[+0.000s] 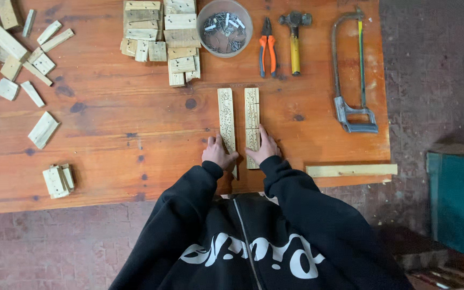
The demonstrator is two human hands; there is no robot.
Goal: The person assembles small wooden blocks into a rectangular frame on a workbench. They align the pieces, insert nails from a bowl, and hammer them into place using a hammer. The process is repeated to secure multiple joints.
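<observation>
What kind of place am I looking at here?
Probably a small woodworking spot: a wooden table on a brick floor, with a hacksaw, a hammer and stacked wood blocks.

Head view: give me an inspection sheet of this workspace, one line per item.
Surface: orange-brown wooden table, stained with dark spots.
Job's things: two long wooden strips dotted with small holes, lying side by side, slightly apart.
Clutter: pile of wood offcuts; scattered blocks; bowl of nails; orange-handled pliers; hammer; hacksaw; loose wooden batten at the table edge.
Grippers: left hand rests on the left strip, right hand on the right strip; both flat, gripping nothing.
Cables: nothing seen.
Surroundings: brick-paved floor; teal box to the right.
</observation>
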